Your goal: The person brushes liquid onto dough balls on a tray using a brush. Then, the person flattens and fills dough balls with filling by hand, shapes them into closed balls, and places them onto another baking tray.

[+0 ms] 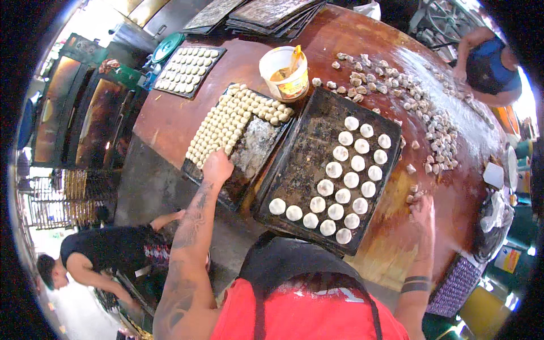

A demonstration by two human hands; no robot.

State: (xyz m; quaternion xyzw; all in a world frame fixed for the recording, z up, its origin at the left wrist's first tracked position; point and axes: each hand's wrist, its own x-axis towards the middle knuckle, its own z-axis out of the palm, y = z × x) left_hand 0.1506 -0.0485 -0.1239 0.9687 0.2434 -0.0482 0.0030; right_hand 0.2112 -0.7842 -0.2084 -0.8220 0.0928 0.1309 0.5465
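My left hand (218, 165) reaches to the near edge of a mass of small pale dough balls (224, 124) packed on a dark, floury tray (255, 150). Its fingers are curled in at the balls, and whatever they hold is hidden. Far out to the right, my right hand (423, 209) is low over the wooden table (377, 243), its fingertips at a few floury lumps (415, 195). Motion blurs those fingers. Between my hands lies a larger blackened tray (300, 153) bearing rows of flattened white dough rounds (351, 180), mostly along its right side and near edge.
An open white bucket (283, 73) with an orange-handled tool stands behind the trays. Many floury lumps (430, 124) spread along the right. A filled tray (190, 71) and stacked trays (272, 14) lie far off. Co-workers are at left (107, 255) and far right (490, 68).
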